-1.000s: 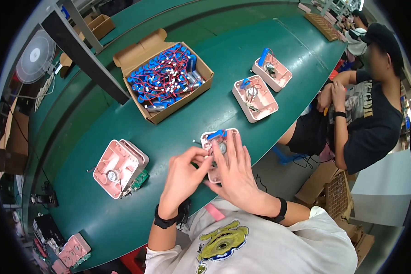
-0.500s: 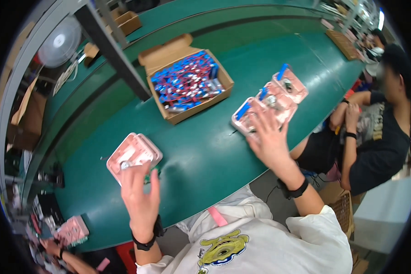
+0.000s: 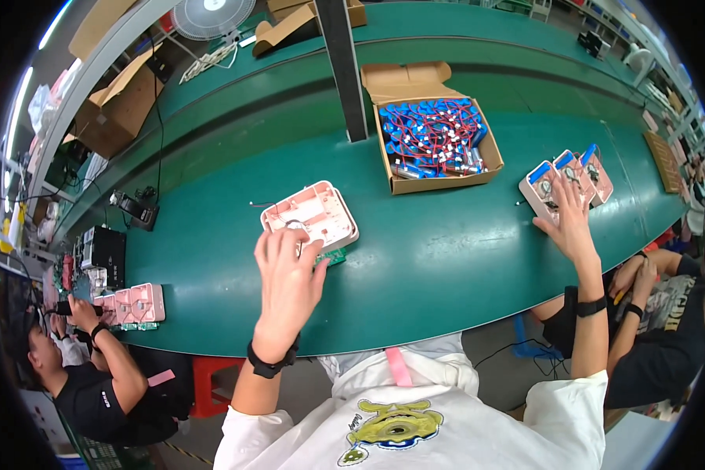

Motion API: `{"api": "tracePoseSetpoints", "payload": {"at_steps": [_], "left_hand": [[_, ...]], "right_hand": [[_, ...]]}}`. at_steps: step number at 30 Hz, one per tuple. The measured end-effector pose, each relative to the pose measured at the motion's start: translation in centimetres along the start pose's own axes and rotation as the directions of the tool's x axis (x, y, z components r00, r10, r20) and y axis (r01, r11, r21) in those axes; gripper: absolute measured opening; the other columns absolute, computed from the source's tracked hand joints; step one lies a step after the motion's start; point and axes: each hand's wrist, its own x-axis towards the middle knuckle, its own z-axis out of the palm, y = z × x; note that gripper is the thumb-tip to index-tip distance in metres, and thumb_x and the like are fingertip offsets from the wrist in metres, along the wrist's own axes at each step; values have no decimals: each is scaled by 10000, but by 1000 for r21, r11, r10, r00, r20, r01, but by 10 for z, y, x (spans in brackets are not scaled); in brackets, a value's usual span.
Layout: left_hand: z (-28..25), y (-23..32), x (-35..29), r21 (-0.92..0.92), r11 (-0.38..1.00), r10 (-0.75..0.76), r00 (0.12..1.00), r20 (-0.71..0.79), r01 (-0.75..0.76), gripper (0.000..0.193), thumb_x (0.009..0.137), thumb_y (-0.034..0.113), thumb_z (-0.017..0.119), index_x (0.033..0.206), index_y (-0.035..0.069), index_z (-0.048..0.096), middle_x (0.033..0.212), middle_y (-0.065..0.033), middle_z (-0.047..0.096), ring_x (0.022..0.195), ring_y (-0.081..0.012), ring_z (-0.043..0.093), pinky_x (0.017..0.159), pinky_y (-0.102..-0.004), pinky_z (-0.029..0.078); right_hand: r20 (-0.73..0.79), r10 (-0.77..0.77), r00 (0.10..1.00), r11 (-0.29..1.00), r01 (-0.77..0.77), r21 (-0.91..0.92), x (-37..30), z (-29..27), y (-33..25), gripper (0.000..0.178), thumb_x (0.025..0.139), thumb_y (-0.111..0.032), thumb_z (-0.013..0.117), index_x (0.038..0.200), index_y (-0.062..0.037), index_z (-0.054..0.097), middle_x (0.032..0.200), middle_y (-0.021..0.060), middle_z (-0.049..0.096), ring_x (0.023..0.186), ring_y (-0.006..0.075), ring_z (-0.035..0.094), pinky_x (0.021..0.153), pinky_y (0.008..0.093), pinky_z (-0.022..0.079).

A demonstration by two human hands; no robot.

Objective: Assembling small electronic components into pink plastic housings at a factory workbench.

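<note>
My left hand (image 3: 290, 270) is at the near edge of a pink plastic housing (image 3: 315, 210). Its fingers bend over that edge, with the thumb apart. Partly under the hand, a green circuit board (image 3: 334, 257) shows beside the housing. Farther right, my right hand (image 3: 569, 223) lies with spread fingers over a row of pink housings (image 3: 542, 205). Blue battery cells (image 3: 540, 172) and thin wires sit in these housings. My fingers hide part of the nearest ones, and I cannot tell how firmly they touch.
An open cardboard box (image 3: 439, 186) of blue batteries with red wires stands beyond my hands, beside a dark post (image 3: 343, 70). At the left, a co-worker (image 3: 106, 376) works at more pink housings (image 3: 137, 304). Another person (image 3: 662, 305) sits at the right.
The view has swung left, so the table and box appear farther right. My left fingers have bent more over the housing edge. My right hand stays spread over the right-hand housings.
</note>
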Motion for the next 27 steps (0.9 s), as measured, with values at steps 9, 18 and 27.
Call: {"api": "tracePoseSetpoints", "payload": {"at_steps": [9,18,27], "left_hand": [[-23,12,-1,-41,994,105,994,14,-105,239,782,-14,739,1016,36,732,1023,-45,649,1096,-262,603,1079,-517,391],[23,80,17,-432,657,735,652,184,-618,219,792,54,740,1011,51,730,1108,-27,657,1094,-238,616,1072,-484,445],[73,88,31,-499,610,778,585,229,-616,287,784,27,735,1070,44,720,1138,-44,637,1192,-270,597,1152,-514,433]], "right_hand": [[-204,-110,973,905,184,385,-44,-95,-98,242,922,-93,757,1133,2,684,1184,182,702,1126,384,660,1005,449,509],[325,-226,918,25,-328,944,-40,-10,-153,306,1100,-198,589,1288,22,688,1280,103,740,1157,184,684,1046,348,521],[324,-188,927,-360,-372,855,-44,10,-133,205,1082,-129,612,1187,28,692,1177,121,749,1109,165,691,1015,331,541]]}}
